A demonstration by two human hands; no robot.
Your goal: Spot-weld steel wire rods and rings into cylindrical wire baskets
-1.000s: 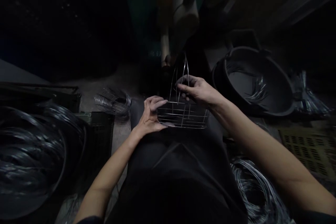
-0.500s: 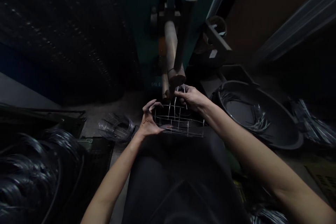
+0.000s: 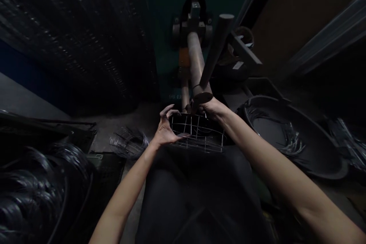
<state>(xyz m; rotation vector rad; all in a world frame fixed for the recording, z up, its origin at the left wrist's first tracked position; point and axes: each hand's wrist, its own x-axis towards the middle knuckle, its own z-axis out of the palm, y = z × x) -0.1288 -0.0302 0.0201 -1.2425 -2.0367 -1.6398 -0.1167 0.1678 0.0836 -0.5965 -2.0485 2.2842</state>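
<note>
A wire basket (image 3: 197, 126) of thin metal rods sits above my lap, below the front of a spot welder's arm. My left hand (image 3: 167, 129) grips its left end, fingers over the far rim and thumb along the near side. My right hand (image 3: 214, 109) is at the basket's far side, right beside the round tip of the thick upper arm (image 3: 197, 57). Its fingers are closed on a bent wire; the arm's tip hides part of them and most of the wire. The thinner lower arm (image 3: 185, 93) ends just behind the basket.
A slanted metal bar (image 3: 217, 49) rises from the upper arm. On the right stands a black basin (image 3: 323, 160) with bent wires in it. Wire rings (image 3: 128, 143) lie on the floor at left, and coiled wire (image 3: 34, 187) fills a container at lower left.
My right hand has moved up with the bent wire, partly behind the upper arm's tip. My left hand keeps its hold on the basket. The whole view has shifted slightly.
</note>
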